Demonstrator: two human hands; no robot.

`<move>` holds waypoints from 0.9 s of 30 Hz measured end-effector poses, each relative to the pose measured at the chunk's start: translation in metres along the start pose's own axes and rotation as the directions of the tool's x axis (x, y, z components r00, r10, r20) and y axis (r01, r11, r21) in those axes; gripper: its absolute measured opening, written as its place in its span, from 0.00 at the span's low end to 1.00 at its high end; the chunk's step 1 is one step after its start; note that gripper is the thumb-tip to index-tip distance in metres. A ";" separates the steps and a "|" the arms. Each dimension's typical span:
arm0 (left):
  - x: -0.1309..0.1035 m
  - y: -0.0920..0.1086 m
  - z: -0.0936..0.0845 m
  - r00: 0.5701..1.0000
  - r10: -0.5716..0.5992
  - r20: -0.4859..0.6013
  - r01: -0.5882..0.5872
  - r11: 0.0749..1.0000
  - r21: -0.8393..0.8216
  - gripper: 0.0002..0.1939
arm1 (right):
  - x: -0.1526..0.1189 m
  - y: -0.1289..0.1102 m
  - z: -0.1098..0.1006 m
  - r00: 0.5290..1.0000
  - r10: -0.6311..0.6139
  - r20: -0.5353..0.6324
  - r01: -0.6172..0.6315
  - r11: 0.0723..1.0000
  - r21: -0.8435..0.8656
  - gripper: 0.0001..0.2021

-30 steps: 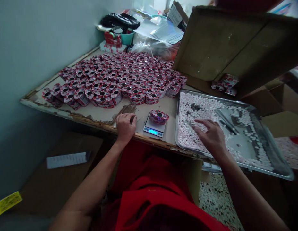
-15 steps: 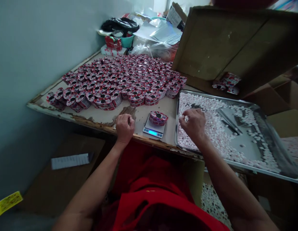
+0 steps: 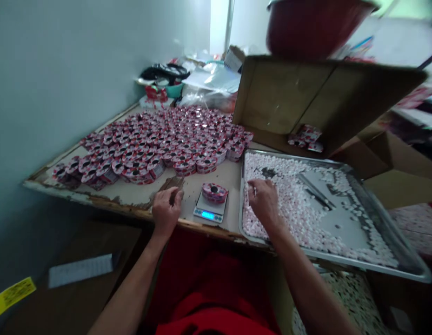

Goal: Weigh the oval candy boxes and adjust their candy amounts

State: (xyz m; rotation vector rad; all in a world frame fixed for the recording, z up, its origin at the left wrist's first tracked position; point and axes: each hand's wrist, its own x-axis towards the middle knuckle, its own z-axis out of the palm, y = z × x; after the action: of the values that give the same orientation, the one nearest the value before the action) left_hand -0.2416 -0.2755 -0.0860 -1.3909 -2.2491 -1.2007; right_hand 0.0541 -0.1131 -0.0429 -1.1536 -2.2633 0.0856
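Observation:
Loosely curled, my left hand (image 3: pixel 166 208) rests by the table's front edge, left of a small digital scale (image 3: pixel 217 212) with a lit blue display. Its inside is hidden, and nothing shows in it. On the scale stands a red and pink printed packet (image 3: pixel 215 193) with a dark hole in its top. My right hand (image 3: pixel 264 199) is over the left part of a metal tray (image 3: pixel 306 253) strewn with small whitish-pink pieces (image 3: pixel 289 218). Its fingers are bent together, and what they hold, if anything, cannot be made out.
Rows of similar packets (image 3: pixel 160 139) cover the table's back and left. Behind the tray, an open cardboard box (image 3: pixel 282 93) holds a few packets; a dark red tub (image 3: pixel 313 28) sits above it. Long strips (image 3: pixel 316 190) lie in the tray. Plastic bags clutter the back.
The camera view has tilted up and shifted right, so everything sits lower and further left. Both hands keep nearly the same places by the scale and over the tray.

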 end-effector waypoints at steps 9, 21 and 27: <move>0.001 -0.005 0.002 0.999 0.003 0.036 -0.002 1.000 -0.020 0.11 | 0.098 0.019 -0.013 0.987 0.101 0.125 -0.123 0.976 0.179 0.17; 0.005 -0.001 -0.002 0.999 0.022 0.034 -0.017 0.990 -0.137 0.16 | 0.182 -0.002 0.058 0.962 -0.025 0.273 0.110 0.947 -0.301 0.14; 0.054 0.041 0.006 0.876 0.354 0.326 -0.248 0.913 -0.325 0.49 | 0.192 -0.028 0.054 0.928 0.065 0.367 0.097 0.909 -0.405 0.16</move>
State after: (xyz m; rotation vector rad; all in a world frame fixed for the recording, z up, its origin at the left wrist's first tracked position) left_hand -0.2341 -0.2279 -0.0379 -2.1615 -2.0216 -1.2520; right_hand -0.0810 0.0255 0.0123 -1.4348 -2.7188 -0.2174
